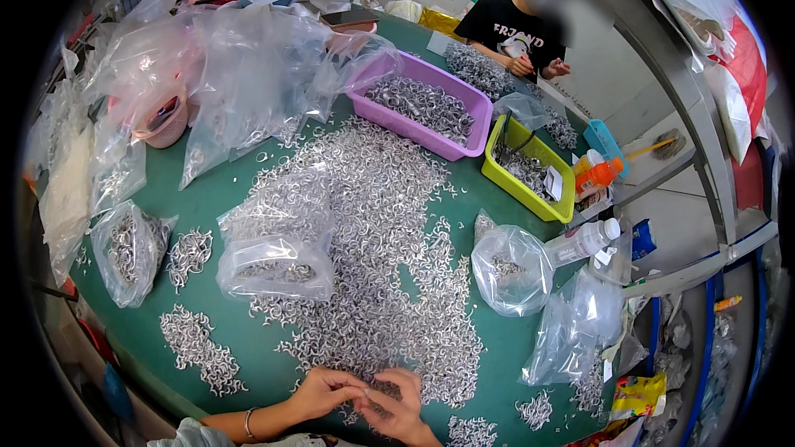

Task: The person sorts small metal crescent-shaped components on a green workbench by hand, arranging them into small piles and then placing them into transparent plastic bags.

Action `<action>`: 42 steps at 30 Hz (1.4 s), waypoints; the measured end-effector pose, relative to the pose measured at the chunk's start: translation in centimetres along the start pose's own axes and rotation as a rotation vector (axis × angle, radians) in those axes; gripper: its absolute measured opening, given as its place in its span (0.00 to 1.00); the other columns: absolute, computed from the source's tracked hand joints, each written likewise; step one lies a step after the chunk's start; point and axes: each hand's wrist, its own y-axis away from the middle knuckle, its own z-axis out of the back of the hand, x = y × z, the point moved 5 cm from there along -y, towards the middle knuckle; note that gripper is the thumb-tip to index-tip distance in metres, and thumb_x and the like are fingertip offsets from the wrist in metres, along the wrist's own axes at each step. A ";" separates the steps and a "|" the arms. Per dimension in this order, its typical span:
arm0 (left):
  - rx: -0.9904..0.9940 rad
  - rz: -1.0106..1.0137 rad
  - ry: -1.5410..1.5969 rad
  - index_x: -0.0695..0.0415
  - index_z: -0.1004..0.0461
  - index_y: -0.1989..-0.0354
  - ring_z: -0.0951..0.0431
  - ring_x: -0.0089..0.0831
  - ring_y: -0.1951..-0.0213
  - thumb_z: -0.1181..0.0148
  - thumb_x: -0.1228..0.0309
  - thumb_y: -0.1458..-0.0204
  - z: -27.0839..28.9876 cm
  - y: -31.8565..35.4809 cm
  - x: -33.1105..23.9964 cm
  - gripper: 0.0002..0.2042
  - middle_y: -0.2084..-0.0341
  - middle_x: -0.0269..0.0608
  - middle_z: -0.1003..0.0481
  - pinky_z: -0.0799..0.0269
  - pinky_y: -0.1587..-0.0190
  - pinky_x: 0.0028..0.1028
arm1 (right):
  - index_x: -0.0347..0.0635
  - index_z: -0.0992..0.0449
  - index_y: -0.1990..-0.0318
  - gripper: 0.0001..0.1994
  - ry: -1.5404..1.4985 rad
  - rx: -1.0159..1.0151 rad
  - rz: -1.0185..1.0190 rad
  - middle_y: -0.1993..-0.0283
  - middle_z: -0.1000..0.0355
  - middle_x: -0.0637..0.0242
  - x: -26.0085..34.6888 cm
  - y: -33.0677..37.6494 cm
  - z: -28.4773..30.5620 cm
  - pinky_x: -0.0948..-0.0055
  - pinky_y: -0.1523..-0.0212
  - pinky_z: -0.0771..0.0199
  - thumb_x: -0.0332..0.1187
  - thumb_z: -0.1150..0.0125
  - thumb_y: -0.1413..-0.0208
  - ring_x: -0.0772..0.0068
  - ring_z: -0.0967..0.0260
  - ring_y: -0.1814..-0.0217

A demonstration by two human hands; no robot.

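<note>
Left hand (325, 392) and right hand (397, 410) meet, fingers bent, at near edge of silver curved pieces (373, 190) heaped mid-surface (258, 356); can't tell if either grips one. Purple bin (406, 130) far side, green basket (520, 189) right of it.

White capital letters (515, 31) cross a black T-shirt (499, 16) far beyond and right of the right hand (397, 410); print on a yellow packet (638, 397) right of its grip is too small to read.
</note>
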 end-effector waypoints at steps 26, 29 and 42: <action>0.565 0.193 0.216 0.67 0.22 0.59 0.28 0.19 0.71 0.45 0.73 0.39 -1.4 1.0 1.5 0.09 0.74 0.35 0.24 0.32 0.67 0.20 | 0.42 0.26 0.64 0.17 -0.301 -0.068 0.142 0.56 0.26 0.54 1.1 1.5 -1.6 0.60 0.58 0.30 0.30 0.25 0.62 0.52 0.28 0.56; 0.546 0.206 0.217 0.65 0.21 0.60 0.28 0.17 0.70 0.44 0.72 0.40 -1.6 1.1 1.9 0.09 0.74 0.33 0.24 0.32 0.66 0.20 | 0.41 0.28 0.63 0.17 -0.386 -0.064 0.131 0.57 0.25 0.53 0.9 1.8 -1.8 0.60 0.59 0.29 0.28 0.26 0.61 0.52 0.27 0.57; 0.373 0.171 0.387 0.64 0.19 0.61 0.24 0.18 0.61 0.41 0.74 0.42 -2.1 1.5 4.1 0.07 0.65 0.36 0.20 0.29 0.57 0.20 | 0.39 0.34 0.57 0.19 -0.524 -0.075 0.142 0.60 0.25 0.50 1.3 2.0 -2.0 0.56 0.59 0.29 0.20 0.36 0.58 0.50 0.29 0.58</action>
